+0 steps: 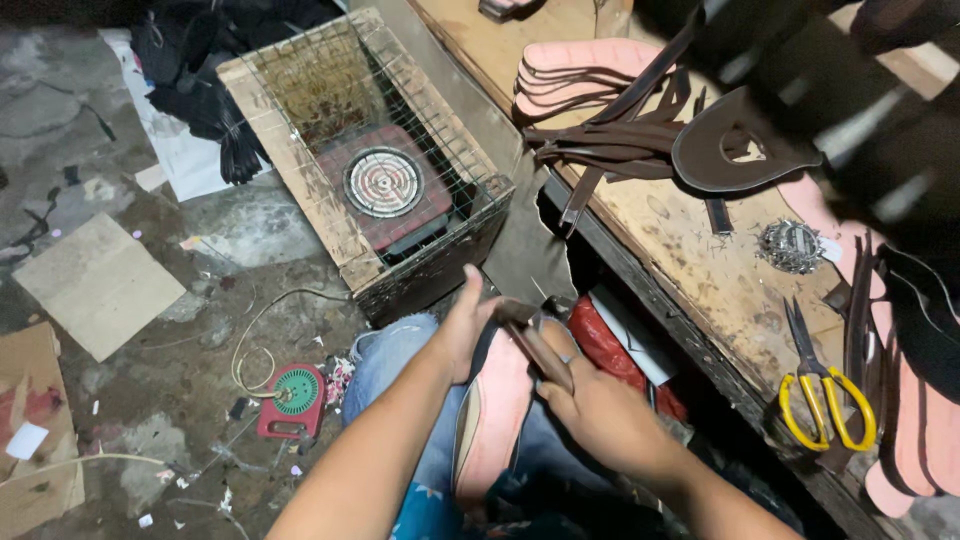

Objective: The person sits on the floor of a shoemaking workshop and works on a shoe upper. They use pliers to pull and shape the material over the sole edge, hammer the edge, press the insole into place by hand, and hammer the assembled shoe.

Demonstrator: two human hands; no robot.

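Littered concrete floor (150,400) fills the left of the view, with cardboard scraps, a loose white cord and a small red device with a green dial (293,398) lying on it; a wooden desk (690,250) runs diagonally down the right side. Beside the desk stands a wooden crate fenced with wire mesh (300,150), and inside it sits a red hotplate with a round coil (384,183). On the desk lie a stack of pink soles (570,75), a bundle of dark brown straps (610,140), a brown horseshoe-shaped upper piece (730,150), a wad of steel wool (790,245) and yellow-handled scissors (820,395), with more pink soles and dark pieces at the far right edge. Low in the middle, over a lap in blue jeans, the person holds a pink sole (495,415) on edge; its long axis runs nearly straight away from the body, one end up near the thumbs, the other down toward the lap. The left hand (462,325) presses against the sole's upper left edge, thumb raised, fingers curled behind it. The right hand (590,400) is closed around a brown strap (540,350) that slants across the sole's top end, from upper left to lower right, touching it
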